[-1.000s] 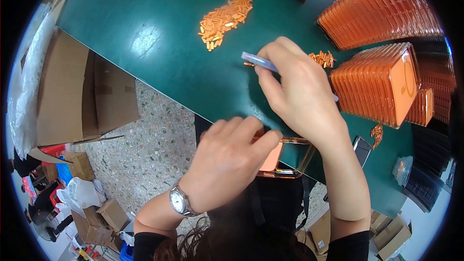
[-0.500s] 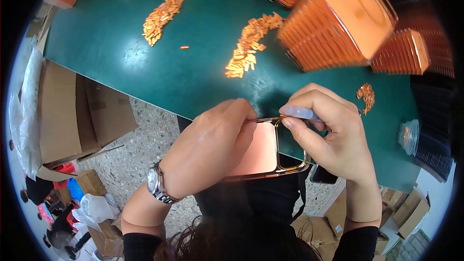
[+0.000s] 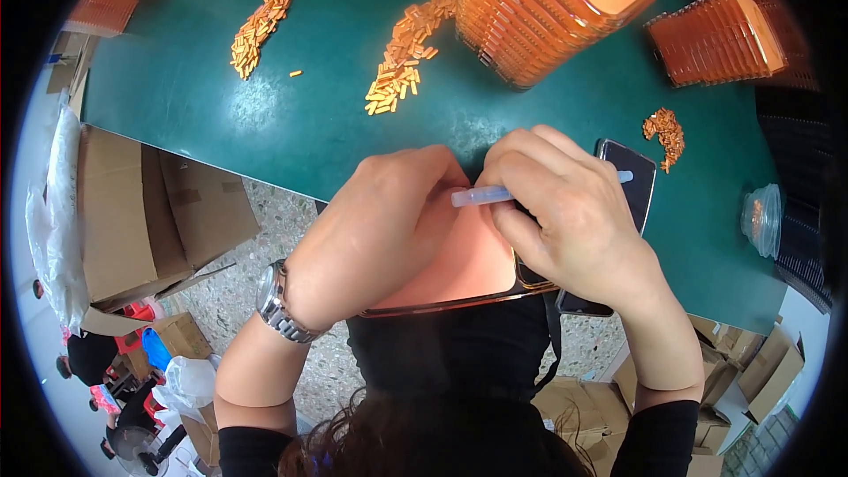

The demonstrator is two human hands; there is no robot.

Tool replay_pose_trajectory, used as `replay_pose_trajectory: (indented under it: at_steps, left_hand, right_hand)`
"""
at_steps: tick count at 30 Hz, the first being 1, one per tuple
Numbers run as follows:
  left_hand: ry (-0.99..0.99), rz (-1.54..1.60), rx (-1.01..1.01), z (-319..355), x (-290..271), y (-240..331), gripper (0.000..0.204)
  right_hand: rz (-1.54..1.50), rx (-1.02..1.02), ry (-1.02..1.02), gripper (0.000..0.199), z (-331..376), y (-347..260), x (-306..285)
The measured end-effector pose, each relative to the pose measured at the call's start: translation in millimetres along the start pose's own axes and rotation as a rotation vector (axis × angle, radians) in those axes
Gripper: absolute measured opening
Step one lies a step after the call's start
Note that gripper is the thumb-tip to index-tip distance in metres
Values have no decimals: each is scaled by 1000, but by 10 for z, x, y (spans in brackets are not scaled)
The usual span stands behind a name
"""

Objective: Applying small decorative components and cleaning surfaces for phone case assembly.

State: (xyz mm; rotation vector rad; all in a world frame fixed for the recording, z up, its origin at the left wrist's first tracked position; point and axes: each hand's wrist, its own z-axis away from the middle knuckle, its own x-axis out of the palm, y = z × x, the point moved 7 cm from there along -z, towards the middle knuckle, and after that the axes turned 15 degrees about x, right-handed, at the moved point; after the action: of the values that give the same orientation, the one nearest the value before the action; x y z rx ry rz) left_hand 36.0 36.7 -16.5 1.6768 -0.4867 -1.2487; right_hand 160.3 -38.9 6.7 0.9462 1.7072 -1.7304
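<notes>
A phone case point(image 3: 468, 261) with a shiny copper-orange panel and gold-coloured rim lies between my hands at the table's near edge. My left hand point(image 3: 380, 216) is closed on its left part, the fingertips at the far rim and partly hidden. In my right hand point(image 3: 565, 212) is a slim pen-like tool with a translucent pale blue body point(image 3: 481, 196). Its blunt end points left, toward my left fingertips, and the other end sticks out behind the knuckles. My right hand covers much of the case's camera opening, and whatever its fingertips touch there is hidden.
Small orange strips form one pile point(image 3: 397, 62) ahead and another point(image 3: 265, 26) farther left. Stacked orange cases point(image 3: 530, 22) stand close beyond my right hand. A dark phone point(image 3: 638, 181), tiny brown pieces point(image 3: 664, 134) and a clear tub point(image 3: 761, 221) are at right; cardboard boxes point(image 3: 115, 212) at left.
My right hand has moved left along the far rim with the pen-like tool, toward my left fingertips. The view has shifted, bringing more of the dark phone into sight.
</notes>
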Motion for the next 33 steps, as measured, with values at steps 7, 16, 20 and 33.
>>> replay_pose_trajectory:
  at_steps: [7, 16, 20, 33]
  left_hand:
    - [6, -87, 31, -9, 6, -38, 11]
    - [-8, -149, 57, -51, 44, -8, 14]
    - [-9, -226, 67, -49, 100, 41, 13]
    - [-11, -251, 66, 32, 110, 85, 14]
  right_hand:
    - [-12, 82, -16, 11, -67, 12, 6]
    - [80, 79, -188, 13, -119, 133, 32]
    - [34, 99, -114, 22, -3, 179, -123]
    - [391, 22, 15, 26, 193, -12, 79]
